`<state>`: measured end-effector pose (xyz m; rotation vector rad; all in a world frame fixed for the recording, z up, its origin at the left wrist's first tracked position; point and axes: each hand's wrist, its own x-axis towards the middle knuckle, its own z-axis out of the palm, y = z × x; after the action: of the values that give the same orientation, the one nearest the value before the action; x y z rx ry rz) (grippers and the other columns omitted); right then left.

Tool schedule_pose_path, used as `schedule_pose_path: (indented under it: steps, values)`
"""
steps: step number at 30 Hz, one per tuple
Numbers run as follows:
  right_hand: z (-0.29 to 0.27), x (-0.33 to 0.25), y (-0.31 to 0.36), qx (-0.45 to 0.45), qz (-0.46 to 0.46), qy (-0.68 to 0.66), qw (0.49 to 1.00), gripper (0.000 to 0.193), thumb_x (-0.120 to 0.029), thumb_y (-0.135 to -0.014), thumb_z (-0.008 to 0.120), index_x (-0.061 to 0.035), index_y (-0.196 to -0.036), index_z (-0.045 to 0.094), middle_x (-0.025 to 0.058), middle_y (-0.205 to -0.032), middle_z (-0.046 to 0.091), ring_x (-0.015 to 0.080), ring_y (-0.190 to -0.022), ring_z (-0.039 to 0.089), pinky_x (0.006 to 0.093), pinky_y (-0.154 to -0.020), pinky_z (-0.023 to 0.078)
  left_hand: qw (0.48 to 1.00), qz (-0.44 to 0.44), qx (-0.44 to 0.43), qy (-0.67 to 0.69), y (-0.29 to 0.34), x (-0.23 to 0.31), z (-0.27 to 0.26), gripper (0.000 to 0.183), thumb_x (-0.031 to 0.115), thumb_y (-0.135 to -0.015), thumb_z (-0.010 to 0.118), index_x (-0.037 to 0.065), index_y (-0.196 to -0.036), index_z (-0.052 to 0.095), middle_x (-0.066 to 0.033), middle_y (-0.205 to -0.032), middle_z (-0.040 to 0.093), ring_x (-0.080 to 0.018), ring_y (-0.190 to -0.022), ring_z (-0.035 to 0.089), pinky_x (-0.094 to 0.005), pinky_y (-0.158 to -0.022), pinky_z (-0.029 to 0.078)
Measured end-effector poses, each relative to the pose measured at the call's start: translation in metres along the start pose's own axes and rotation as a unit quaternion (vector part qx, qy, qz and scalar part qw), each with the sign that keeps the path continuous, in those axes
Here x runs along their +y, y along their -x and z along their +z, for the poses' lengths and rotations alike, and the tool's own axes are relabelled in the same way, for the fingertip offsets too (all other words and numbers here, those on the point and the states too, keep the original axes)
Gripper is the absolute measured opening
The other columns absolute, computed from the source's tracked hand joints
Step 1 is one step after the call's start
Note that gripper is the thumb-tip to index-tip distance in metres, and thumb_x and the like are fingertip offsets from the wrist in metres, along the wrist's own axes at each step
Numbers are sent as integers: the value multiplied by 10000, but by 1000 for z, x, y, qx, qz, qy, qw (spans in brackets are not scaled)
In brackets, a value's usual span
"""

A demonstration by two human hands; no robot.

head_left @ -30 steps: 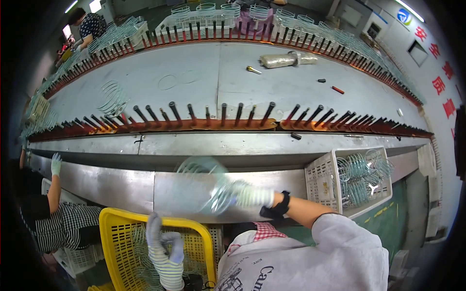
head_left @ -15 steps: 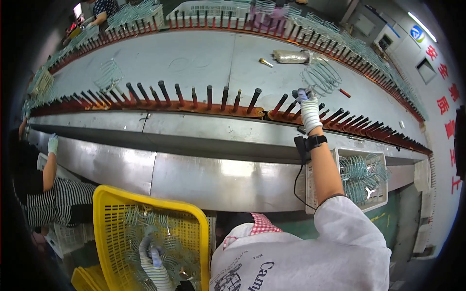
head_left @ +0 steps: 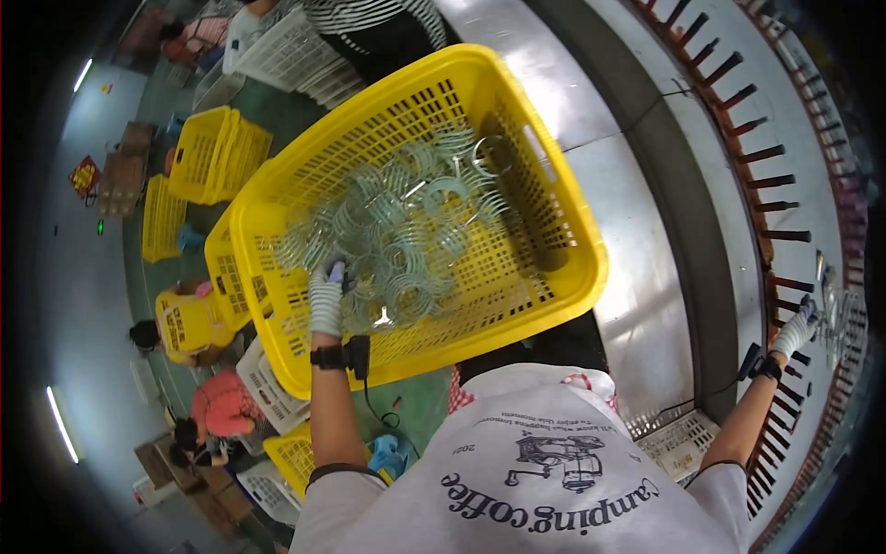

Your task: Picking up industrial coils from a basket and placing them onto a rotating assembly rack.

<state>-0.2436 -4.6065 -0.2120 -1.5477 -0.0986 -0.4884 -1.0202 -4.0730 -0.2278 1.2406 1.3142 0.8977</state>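
Note:
Pale green wire coils (head_left: 397, 222) lie heaped in a large yellow basket (head_left: 554, 175) in front of me. My left hand (head_left: 327, 297), in a striped glove, reaches over the basket's left part. Its fingers are curled closed at the edge of the heap, and coils partly hide what they grip. Far to the right, my right hand (head_left: 796, 332), also gloved, stretches across a row of dark upright pegs (head_left: 773, 181). Its fingers look closed at the side of a wire coil (head_left: 842, 323) on the bench beyond.
A metal ledge (head_left: 637, 249) runs between the basket and the pegs. Below my right arm stands a white crate (head_left: 681, 443). Stacked yellow baskets (head_left: 208, 152) and several people are at the left. A person in striped clothing (head_left: 378, 23) stands just beyond the basket.
My view has swung left and down to the yellow basket, putting the pegged bench at the right edge. The left hand stays among the coils; the right stays at the pegs beside its coil.

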Motion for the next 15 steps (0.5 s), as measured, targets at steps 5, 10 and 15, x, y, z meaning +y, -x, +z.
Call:
schedule_pose_path:
  steps: [5, 10, 15]
  values:
    - [-1, -2, 9, -38, -11, 341, 939, 572, -430, -863, 526, 32, -1197, 479, 130, -1078, 574, 261, -988, 530, 355, -882, 394, 973, -164, -56, -151, -16, -65, -20, 317, 229, -848, 586, 34, -1096, 559, -67, -953, 615, -165, -676, 592, -274, -658, 501]
    - [53, -66, 142, -246, 62, 220, 942, 552, -390, -879, 524, 7, -1254, 447, 97, -1152, 543, 196, -1055, 481, 304, -934, 350, 724, -7, -127, -677, 4, -72, 36, 526, 402, -750, 660, 47, -1123, 557, -114, -986, 650, -309, -885, 624, -385, -774, 491]
    - [114, -158, 267, -400, 70, 176, 897, 440, -282, -925, 488, -43, -1290, 436, 84, -1197, 504, 152, -1086, 453, 263, -964, 327, 632, -16, -202, -748, 1, -69, 65, 388, 407, -825, 565, 36, -901, 647, -127, -826, 659, -287, -740, 629, -395, -620, 499]
